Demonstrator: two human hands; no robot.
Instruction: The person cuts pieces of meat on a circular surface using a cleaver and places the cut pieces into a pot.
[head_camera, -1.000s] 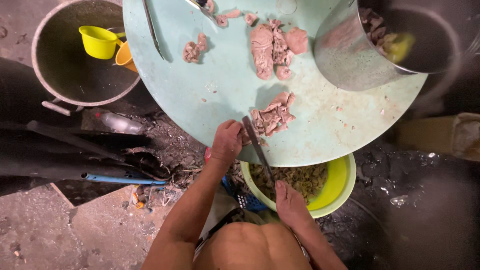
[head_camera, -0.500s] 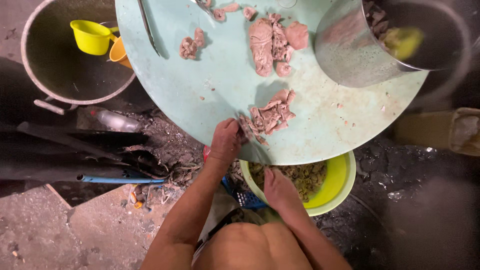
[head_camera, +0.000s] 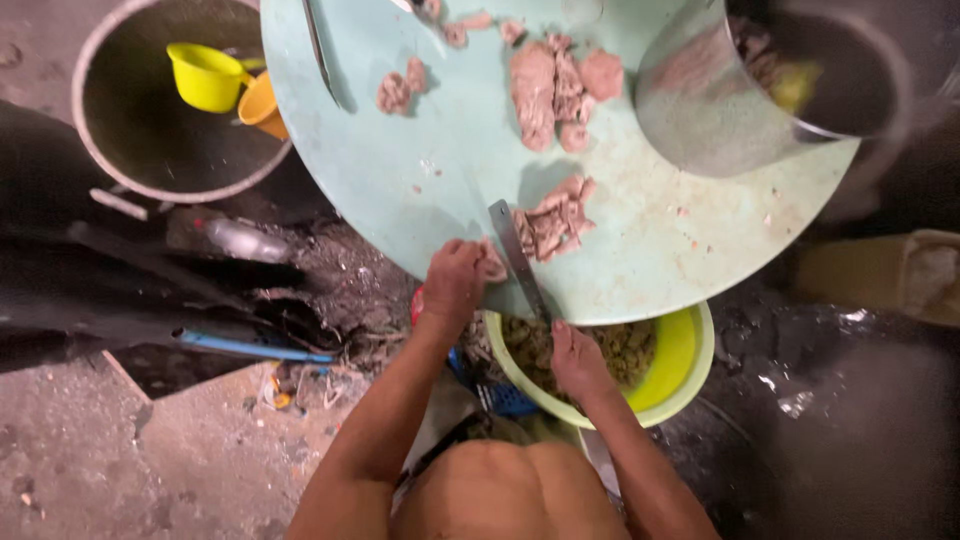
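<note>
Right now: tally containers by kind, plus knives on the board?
Metal pots: 2, left pot and right pot
Yellow-green basin: 1
Scoop cups: 2, yellow cup and orange cup
Knives: 2, near knife and far knife
Total: 7

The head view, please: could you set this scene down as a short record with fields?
surface: round pale green board
left hand: at the board's near edge, fingers curled on a small piece of meat, grip closed
right hand: at the knife's handle end, over the yellow-green basin
knife: blade flat on the board beside a pile of cut meat
farther back: larger meat pieces, metal pot
left of the board: big pot holding a yellow cup
</note>
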